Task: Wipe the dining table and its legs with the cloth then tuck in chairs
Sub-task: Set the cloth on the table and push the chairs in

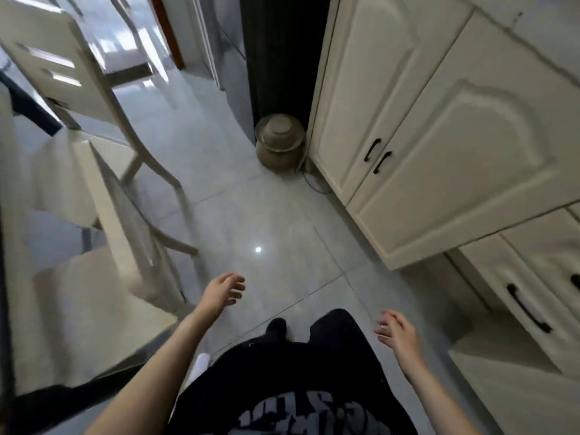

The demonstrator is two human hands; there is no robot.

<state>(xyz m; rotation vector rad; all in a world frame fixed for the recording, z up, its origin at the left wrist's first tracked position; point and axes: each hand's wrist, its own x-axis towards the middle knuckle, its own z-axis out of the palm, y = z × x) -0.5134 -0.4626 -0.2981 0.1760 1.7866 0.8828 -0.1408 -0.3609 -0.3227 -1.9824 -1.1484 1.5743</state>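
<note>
Chairs (122, 215), two of them, cream and blurred, stood to the left of both hands. Nearest, the black shirt (298, 387) carried pale printed letters, too smeared to read. The left hand (221, 293) hung over the tiled floor (266, 215), fingers loosely spread and holding nothing, just beside the near chair (78, 315) but apart from it. The right hand (397, 334) was likewise spread and empty, well apart from both chairs, near the cream cabinet (439, 136). Farther off stood the far chair (53, 61), then a brown lidded pot (279, 142) at the cabinet's corner.
</note>
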